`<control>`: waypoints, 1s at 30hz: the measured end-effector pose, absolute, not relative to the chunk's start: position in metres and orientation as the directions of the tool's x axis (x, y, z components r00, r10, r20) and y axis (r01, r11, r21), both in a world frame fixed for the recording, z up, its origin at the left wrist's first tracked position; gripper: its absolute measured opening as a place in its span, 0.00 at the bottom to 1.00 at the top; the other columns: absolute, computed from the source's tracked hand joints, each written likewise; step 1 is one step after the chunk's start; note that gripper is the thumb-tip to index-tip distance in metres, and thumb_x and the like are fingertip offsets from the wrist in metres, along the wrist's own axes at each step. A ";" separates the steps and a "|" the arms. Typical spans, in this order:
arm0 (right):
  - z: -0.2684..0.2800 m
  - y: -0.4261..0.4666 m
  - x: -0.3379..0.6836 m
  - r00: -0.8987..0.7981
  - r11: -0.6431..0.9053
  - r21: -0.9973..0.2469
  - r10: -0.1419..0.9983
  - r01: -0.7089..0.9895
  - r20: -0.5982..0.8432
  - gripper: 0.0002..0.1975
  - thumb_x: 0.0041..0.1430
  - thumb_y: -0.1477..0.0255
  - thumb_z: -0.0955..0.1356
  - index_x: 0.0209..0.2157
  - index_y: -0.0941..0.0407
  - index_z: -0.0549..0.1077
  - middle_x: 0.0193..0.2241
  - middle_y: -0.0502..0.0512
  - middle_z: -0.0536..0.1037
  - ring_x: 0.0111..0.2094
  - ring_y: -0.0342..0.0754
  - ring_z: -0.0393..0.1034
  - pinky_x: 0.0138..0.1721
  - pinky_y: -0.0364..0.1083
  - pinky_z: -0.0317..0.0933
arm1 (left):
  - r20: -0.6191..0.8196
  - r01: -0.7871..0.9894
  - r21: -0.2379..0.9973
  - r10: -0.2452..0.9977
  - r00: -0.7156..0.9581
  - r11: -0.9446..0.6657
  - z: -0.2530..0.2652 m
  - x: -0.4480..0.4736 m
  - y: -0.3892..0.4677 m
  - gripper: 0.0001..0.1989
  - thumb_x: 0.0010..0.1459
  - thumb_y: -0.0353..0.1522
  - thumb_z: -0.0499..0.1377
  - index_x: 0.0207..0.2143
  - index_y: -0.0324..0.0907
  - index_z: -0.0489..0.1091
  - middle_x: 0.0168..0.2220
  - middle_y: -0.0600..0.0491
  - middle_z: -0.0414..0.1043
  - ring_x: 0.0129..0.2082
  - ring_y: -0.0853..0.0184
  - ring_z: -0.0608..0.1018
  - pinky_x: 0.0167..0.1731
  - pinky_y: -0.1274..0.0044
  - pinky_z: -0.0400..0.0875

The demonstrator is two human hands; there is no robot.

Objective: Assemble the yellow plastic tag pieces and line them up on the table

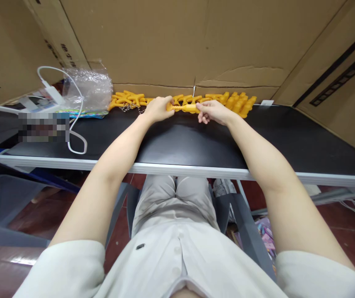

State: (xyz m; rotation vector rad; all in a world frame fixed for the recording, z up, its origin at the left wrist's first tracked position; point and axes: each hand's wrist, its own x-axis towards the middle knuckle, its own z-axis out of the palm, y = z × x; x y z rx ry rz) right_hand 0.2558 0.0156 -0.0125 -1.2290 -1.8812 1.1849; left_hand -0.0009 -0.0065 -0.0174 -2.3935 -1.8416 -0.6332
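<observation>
Near the back of the black table, my left hand pinches one end of a yellow-orange plastic piece. Its slimmer middle leads to a wider, elongated part, whose right end is between the thumb and fingers of my right hand. Whether this is one piece or two joined ones I cannot tell. Branching yellow-orange plastic pieces lie in a row behind and left of my left hand. Small metal chains rest among them. Right of my right hand, several knobbed yellow-orange pieces are grouped closely together.
Cardboard walls enclose the back and sides. At the left are a clear plastic bag, a white cable with a white plug, and colourful flat packaging. A pale metal strip edges the table.
</observation>
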 end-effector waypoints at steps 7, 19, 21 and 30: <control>-0.017 0.020 0.253 -0.329 0.114 -0.885 0.943 0.451 -0.046 0.46 0.64 0.25 0.62 0.38 0.55 0.81 0.15 0.53 0.72 0.14 0.46 0.64 0.21 0.46 0.64 | 0.397 0.926 0.197 0.890 0.226 -0.323 -0.015 0.003 -0.009 0.20 0.67 0.35 0.61 0.60 0.45 0.77 0.54 0.43 0.83 0.58 0.48 0.81 0.57 0.65 0.74; -0.013 0.019 0.257 -0.360 0.152 -0.900 0.933 0.408 -0.006 0.38 0.65 0.36 0.74 0.56 0.56 0.79 0.39 0.62 0.87 0.27 0.51 0.82 0.27 0.47 0.75 | 0.383 0.940 0.212 0.908 0.171 -0.267 -0.016 -0.002 -0.003 0.25 0.67 0.44 0.64 0.63 0.48 0.75 0.57 0.43 0.81 0.60 0.46 0.79 0.60 0.63 0.73; -0.014 0.018 0.259 -0.371 0.187 -0.910 0.928 0.370 0.040 0.35 0.65 0.52 0.81 0.64 0.55 0.76 0.49 0.63 0.87 0.32 0.50 0.84 0.33 0.46 0.80 | 0.372 0.946 0.207 0.914 0.160 -0.250 -0.015 -0.002 -0.005 0.25 0.67 0.44 0.63 0.63 0.47 0.75 0.57 0.42 0.81 0.61 0.46 0.79 0.60 0.62 0.73; -0.016 0.021 0.259 -0.335 0.169 -0.938 0.940 0.302 0.061 0.27 0.58 0.73 0.85 0.56 0.55 0.79 0.49 0.59 0.87 0.36 0.48 0.87 0.43 0.48 0.84 | 0.370 0.944 0.200 0.913 0.173 -0.260 -0.016 -0.003 -0.004 0.25 0.67 0.44 0.64 0.63 0.48 0.75 0.55 0.43 0.82 0.60 0.45 0.79 0.60 0.62 0.74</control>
